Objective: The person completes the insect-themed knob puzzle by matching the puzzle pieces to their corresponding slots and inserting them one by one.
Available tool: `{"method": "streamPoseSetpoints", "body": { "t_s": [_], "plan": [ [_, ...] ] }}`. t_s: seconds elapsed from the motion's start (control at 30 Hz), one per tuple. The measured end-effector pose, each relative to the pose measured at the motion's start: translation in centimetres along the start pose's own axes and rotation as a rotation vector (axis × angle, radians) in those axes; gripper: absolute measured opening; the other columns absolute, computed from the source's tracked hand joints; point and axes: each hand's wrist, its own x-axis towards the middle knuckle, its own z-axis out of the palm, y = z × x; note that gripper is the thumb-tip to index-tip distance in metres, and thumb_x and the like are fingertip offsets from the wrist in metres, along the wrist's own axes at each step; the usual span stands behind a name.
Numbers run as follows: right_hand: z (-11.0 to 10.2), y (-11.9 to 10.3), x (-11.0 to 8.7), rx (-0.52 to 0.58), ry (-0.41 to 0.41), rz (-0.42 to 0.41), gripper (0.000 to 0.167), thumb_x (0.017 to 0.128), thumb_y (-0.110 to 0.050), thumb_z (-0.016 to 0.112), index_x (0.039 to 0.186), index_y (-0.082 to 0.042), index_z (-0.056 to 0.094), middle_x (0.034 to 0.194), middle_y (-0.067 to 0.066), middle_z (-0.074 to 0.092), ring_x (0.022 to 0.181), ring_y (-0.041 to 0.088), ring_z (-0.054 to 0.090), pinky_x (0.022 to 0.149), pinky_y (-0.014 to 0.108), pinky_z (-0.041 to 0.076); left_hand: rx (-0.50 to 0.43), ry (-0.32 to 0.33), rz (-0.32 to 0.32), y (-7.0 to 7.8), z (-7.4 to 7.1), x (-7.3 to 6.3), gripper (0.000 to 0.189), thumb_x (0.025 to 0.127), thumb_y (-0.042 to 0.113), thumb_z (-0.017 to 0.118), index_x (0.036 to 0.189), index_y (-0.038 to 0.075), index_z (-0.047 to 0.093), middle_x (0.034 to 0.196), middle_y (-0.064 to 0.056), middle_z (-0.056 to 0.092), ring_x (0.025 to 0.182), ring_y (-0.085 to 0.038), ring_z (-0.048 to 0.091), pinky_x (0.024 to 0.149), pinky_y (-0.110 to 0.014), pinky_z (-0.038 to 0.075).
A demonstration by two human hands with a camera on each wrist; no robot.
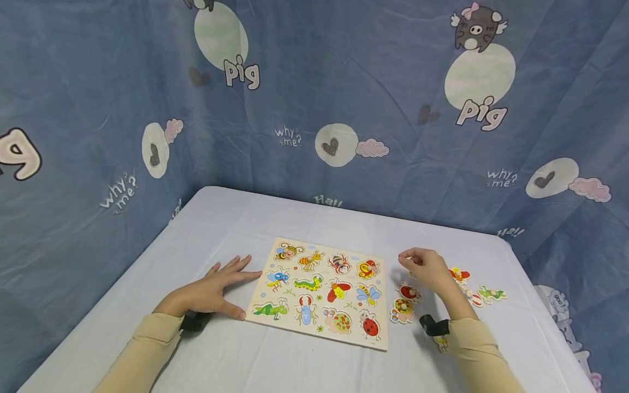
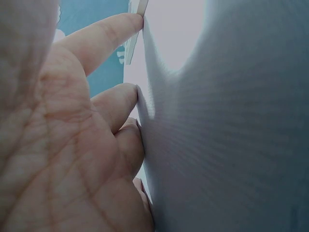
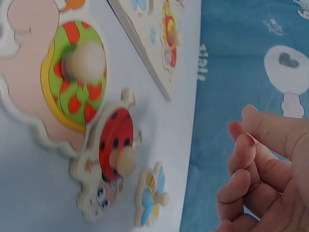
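A wooden knob puzzle board [image 1: 291, 316] with printed insects lies on the table. My left hand [image 1: 211, 292] rests spread at the board's left side, with its thumb at the near left corner and its index finger at the left edge. A red-and-yellow butterfly piece [image 3: 170, 34] with a knob sits in the board's corner slot. To the right of the board, my right hand [image 3: 270, 169] hovers with loosely curled fingers, thumb near the index fingertip, nothing visible between them. Below it lie a dragonfly piece [image 3: 149, 195], a ladybug piece [image 3: 113, 140] and a snail piece [image 3: 60, 43].
Farther right lie a red winged piece [image 1: 459, 274], a green grasshopper piece [image 1: 493, 293] and a beetle piece [image 1: 474, 297]. A yellow piece [image 1: 442, 343] is partly hidden by the right wrist. Patterned blue cloth [image 1: 304, 87] hangs behind the white table [image 1: 221, 360].
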Motion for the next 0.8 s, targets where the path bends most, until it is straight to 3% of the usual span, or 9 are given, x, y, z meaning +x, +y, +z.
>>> {"method": "streamPoseSetpoints", "body": {
  "t_s": [0.2,0.43,0.67,0.8],
  "plan": [
    [-1.3,0.9,-0.1,-0.006,0.009,0.001,0.030,0.108,-0.027,0.066,0.124,-0.003,0.075,0.092,0.015,0.068,0.076,0.020,0.053,0.063,0.031,0.044,0.006,-0.002,-0.005,-0.2,0.0,0.0,0.098,0.070,0.043,0.099,0.157,0.022,0.058,0.179,-0.022,0.017,0.166,-0.053,0.000,0.126,-0.079,-0.008],
    [-2.2,2.0,-0.3,-0.025,0.016,0.005,0.035,0.108,-0.029,0.064,0.127,-0.002,0.074,0.088,0.010,0.064,0.076,0.019,0.051,0.063,0.032,0.042,0.014,0.000,-0.009,-0.3,0.0,0.1,0.099,0.070,0.046,0.099,0.157,0.022,0.058,0.180,-0.022,0.016,0.166,-0.052,0.000,0.127,-0.078,-0.009],
    [-2.6,2.9,-0.3,-0.028,0.013,0.025,0.036,0.109,-0.030,0.063,0.130,-0.002,0.073,0.099,0.015,0.071,0.081,0.020,0.055,0.067,0.033,0.045,0.005,-0.002,-0.005,-0.1,0.0,0.0,0.098,0.070,0.042,0.099,0.157,0.022,0.058,0.180,-0.023,0.016,0.166,-0.053,0.000,0.126,-0.079,-0.009],
    [-3.0,3.2,-0.5,-0.025,0.008,0.028,0.037,0.109,-0.031,0.062,0.131,-0.002,0.072,0.095,0.013,0.068,0.079,0.020,0.053,0.065,0.032,0.045,0.005,-0.002,0.006,-0.2,-0.1,0.0,0.098,0.071,0.042,0.099,0.157,0.021,0.057,0.179,-0.023,0.016,0.166,-0.054,-0.001,0.126,-0.080,-0.009]
  ]
}}
